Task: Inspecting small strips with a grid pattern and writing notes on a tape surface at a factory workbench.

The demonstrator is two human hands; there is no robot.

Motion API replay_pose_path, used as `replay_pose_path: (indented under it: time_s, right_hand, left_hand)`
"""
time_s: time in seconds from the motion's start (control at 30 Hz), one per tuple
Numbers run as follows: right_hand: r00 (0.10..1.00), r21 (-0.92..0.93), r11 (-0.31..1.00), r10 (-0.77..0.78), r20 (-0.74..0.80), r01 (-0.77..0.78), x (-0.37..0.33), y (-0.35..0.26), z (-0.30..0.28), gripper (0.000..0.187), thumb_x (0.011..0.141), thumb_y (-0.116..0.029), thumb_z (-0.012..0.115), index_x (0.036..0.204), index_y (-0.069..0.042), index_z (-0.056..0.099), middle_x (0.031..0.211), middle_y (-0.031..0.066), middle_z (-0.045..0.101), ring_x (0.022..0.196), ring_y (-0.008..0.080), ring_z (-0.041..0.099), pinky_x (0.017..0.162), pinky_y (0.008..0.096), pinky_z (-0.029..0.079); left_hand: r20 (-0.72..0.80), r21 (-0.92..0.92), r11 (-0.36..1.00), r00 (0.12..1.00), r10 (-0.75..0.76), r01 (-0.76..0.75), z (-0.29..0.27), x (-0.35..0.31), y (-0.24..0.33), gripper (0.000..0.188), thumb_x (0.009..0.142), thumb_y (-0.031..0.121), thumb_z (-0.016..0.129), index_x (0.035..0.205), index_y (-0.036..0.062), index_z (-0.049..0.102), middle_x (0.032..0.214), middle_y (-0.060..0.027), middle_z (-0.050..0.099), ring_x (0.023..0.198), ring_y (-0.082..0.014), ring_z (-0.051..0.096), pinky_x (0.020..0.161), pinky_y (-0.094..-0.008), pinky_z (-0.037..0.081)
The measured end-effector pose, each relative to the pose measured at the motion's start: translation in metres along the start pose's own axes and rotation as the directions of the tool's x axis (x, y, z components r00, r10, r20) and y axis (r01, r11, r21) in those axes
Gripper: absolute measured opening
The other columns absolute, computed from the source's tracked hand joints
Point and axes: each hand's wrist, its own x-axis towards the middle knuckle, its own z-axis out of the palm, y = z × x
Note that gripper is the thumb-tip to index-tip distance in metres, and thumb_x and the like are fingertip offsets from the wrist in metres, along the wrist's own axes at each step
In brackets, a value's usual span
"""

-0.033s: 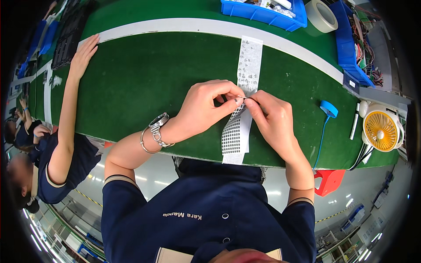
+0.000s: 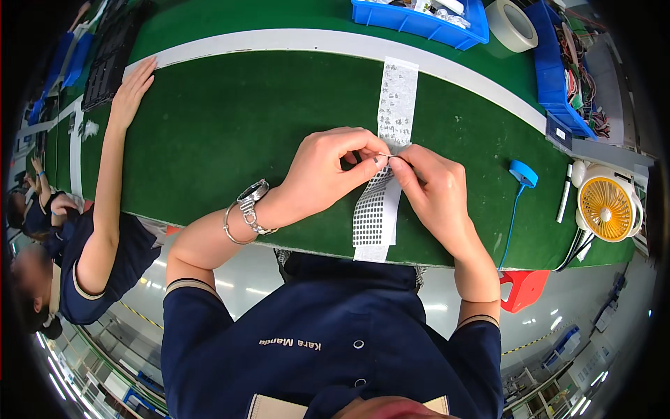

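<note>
A strip of small dark square stickers on a white backing sheet [image 2: 368,225] curves up from the green tabletop to my fingertips. My left hand [image 2: 333,166], closed in a pinch, grips its upper edge. My right hand [image 2: 434,187] pinches the same edge right beside it, so the two thumbs nearly touch. A small dark patch shows at my left thumb tip; whether it is a loose sticker I cannot tell. Beneath the sheet and beyond my fingers lies a long white paper strip [image 2: 398,87] with handwriting. My hands cover its middle.
Blue bins [image 2: 426,23] with parts and a tape roll [image 2: 511,25] stand at the back. On the right are a blue corded device [image 2: 523,174], a white pen [image 2: 564,194] and a yellow fan [image 2: 605,208]. A co-worker's arm [image 2: 108,174] rests on the table's left.
</note>
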Motion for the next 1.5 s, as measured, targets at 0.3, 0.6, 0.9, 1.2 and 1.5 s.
replay_pose_path:
  time_s: [0.3,0.6,0.9,1.2,1.5]
  right_hand:
    - [0.998,0.143,0.988,0.047,0.044,-0.053,-0.002,-0.001,-0.005,0.016,0.088,-0.015,0.071,0.079,-0.003,0.066,0.062,0.0087,0.059,0.048,0.0230,0.056,0.046,0.0335,0.041]
    - [0.969,0.152,0.975,0.131,0.207,-0.165,0.002,0.000,-0.007,0.020,0.090,-0.020,0.068,0.086,-0.001,0.070,0.058,0.0135,0.058,0.049,0.0281,0.056,0.049,0.0369,0.041]
    - [0.966,0.142,0.976,0.128,0.223,-0.163,0.002,0.003,-0.006,0.020,0.090,-0.021,0.069,0.086,-0.001,0.071,0.057,0.0134,0.058,0.048,0.0293,0.056,0.049,0.0370,0.041]
    - [0.975,0.038,0.991,0.119,0.190,-0.129,0.002,0.001,-0.006,0.020,0.090,-0.022,0.070,0.084,-0.003,0.071,0.057,0.0124,0.059,0.049,0.0293,0.058,0.049,0.0372,0.042]
    - [0.993,0.039,0.994,0.098,0.063,-0.100,0.002,-0.002,-0.009,0.018,0.092,-0.021,0.068,0.084,-0.005,0.067,0.066,0.0109,0.062,0.053,0.0277,0.059,0.050,0.0371,0.044]
  left_hand:
    - [0.025,0.074,0.997,0.999,-0.023,0.021,0.001,-0.001,0.003,0.008,0.089,0.004,0.069,0.096,0.0004,0.070,0.087,-0.0061,0.070,0.074,-0.0134,0.063,0.067,-0.0282,0.051]
    - [0.020,0.318,0.923,0.975,0.222,-0.217,0.004,-0.001,-0.006,0.010,0.081,0.008,0.074,0.090,0.0068,0.069,0.081,-0.0034,0.070,0.072,-0.0213,0.065,0.062,-0.0336,0.052]
    - [0.028,0.353,0.905,0.970,0.242,-0.236,0.004,-0.001,-0.007,0.008,0.082,0.012,0.073,0.088,0.0084,0.068,0.079,-0.0024,0.069,0.071,-0.0214,0.066,0.060,-0.0342,0.051]
    - [0.057,0.410,0.872,0.962,0.267,-0.266,0.003,-0.001,-0.004,0.011,0.080,0.005,0.075,0.090,0.0052,0.070,0.079,-0.0044,0.068,0.070,-0.0210,0.063,0.061,-0.0331,0.051]
    - [0.000,0.128,0.991,1.000,0.029,-0.029,0.002,-0.001,0.000,0.009,0.092,0.006,0.067,0.098,0.0003,0.069,0.088,-0.0082,0.068,0.076,-0.0161,0.063,0.069,-0.0292,0.052]
